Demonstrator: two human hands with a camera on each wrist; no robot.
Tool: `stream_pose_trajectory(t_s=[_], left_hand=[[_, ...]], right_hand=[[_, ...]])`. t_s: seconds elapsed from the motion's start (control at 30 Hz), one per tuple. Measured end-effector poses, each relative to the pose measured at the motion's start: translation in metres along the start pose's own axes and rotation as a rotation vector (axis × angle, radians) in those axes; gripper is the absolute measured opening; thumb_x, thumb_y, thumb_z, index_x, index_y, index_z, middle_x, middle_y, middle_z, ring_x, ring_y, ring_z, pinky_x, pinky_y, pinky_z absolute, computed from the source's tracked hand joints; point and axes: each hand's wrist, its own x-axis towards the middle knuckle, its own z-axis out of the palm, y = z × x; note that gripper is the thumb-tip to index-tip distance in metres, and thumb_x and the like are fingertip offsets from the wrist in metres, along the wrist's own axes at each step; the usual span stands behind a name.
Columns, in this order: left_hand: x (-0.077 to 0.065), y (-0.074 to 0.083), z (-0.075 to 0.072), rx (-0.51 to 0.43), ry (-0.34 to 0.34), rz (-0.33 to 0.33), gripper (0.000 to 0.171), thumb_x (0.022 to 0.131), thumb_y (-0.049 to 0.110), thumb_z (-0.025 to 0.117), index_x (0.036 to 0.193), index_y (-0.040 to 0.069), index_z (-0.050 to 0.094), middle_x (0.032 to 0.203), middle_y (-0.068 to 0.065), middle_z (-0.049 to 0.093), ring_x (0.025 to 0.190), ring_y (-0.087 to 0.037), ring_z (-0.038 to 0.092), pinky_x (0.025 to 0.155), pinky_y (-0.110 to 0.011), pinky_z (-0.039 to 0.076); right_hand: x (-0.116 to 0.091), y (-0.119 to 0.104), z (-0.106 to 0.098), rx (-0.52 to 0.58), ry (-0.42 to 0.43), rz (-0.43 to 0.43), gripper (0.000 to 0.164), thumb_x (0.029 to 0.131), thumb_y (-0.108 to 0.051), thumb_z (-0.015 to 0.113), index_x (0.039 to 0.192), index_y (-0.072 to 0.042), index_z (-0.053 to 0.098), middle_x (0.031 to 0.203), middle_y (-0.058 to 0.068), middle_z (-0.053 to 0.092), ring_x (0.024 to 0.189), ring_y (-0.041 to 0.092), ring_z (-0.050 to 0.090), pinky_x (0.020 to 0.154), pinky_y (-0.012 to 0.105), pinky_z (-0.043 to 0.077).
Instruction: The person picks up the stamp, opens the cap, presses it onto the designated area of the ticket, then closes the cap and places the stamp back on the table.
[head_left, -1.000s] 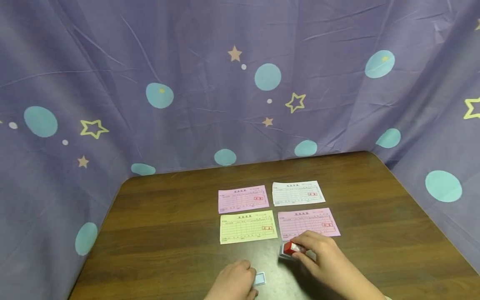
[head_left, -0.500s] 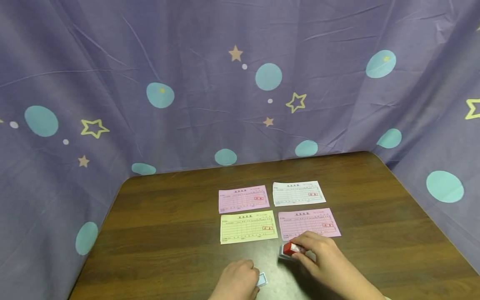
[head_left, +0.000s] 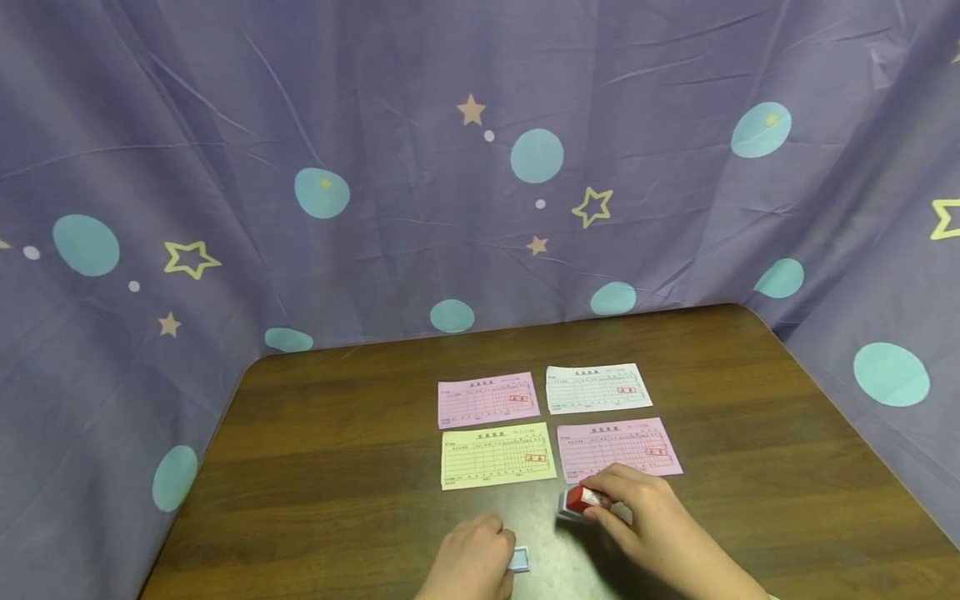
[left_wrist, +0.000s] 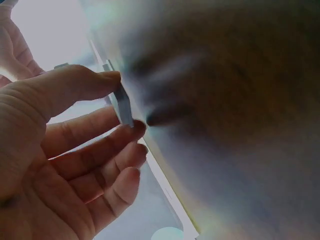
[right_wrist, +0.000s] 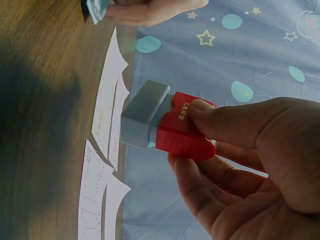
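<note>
In the head view my right hand pinches a self-inking stamp between thumb and fingers, just above the table. Its red grip and grey-blue rectangular base show large in the right wrist view. My left hand pinches a small, shallow, pale blue rectangular cap, seen edge-on as a thin cap between thumb and fingertip in the left wrist view. Cap and stamp are apart. Beyond the hands lie a yellow receipt pad and a pink receipt pad, each with a red stamp mark at right.
Behind them lie another pink pad and a white pad, also bearing red marks. All rest on a dark wooden table. A purple curtain with stars and dots hangs around its back and sides.
My left hand with the cap shifts slightly right, then slightly back left. My right hand and the stamp stay almost still; the pads have not moved.
</note>
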Motion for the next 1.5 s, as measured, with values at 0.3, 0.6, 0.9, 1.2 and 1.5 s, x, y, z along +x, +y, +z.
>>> stream_pose_trajectory(t_s=[0.3,0.6,0.9,1.2,1.5], left_hand=[[0.002,-0.001,-0.006,-0.205,-0.02,-0.046,0.027,0.067,0.012,0.082,0.068,0.014,0.055,0.063,0.011,0.045,0.056,-0.006,0.043,0.05,-0.023,0.039],[0.005,0.001,-0.009,-0.499,0.163,-0.018,0.019,0.071,0.003,0.082,0.085,0.006,0.069,0.077,0.011,0.058,0.068,0.002,0.049,0.06,-0.011,0.042],[0.007,0.002,-0.011,-0.737,0.211,-0.065,0.02,0.077,-0.007,0.078,0.097,-0.007,0.073,0.076,0.009,0.061,0.062,0.006,0.05,0.054,-0.011,0.045],[0.007,0.003,-0.015,-1.103,0.162,-0.255,0.026,0.081,-0.009,0.078,0.106,-0.011,0.072,0.078,0.005,0.067,0.067,-0.003,0.063,0.059,-0.023,0.056],[0.008,0.005,-0.024,-1.277,0.137,-0.352,0.031,0.083,-0.007,0.076,0.113,-0.012,0.069,0.083,-0.003,0.071,0.069,-0.011,0.069,0.061,-0.023,0.056]], right_hand=[[-0.001,-0.001,0.001,0.02,0.005,0.016,0.032,0.077,0.001,0.084,0.102,-0.013,0.073,0.093,-0.011,0.067,0.079,0.003,0.062,0.07,0.016,0.05],[0.001,-0.002,0.002,0.111,0.025,0.039,0.034,0.079,0.002,0.084,0.108,-0.01,0.074,0.098,-0.007,0.07,0.079,0.006,0.064,0.072,0.017,0.051],[0.003,-0.005,0.0,0.141,0.009,0.059,0.044,0.079,0.004,0.083,0.121,-0.005,0.072,0.101,-0.007,0.071,0.081,0.007,0.066,0.075,0.02,0.053],[0.003,-0.008,0.002,0.203,0.014,0.047,0.046,0.079,0.008,0.081,0.12,-0.01,0.071,0.103,-0.005,0.071,0.084,0.01,0.068,0.076,0.022,0.055],[0.004,-0.011,0.003,0.347,-0.07,0.069,0.039,0.085,0.01,0.076,0.117,-0.011,0.067,0.105,-0.002,0.07,0.092,0.016,0.069,0.077,0.03,0.058]])
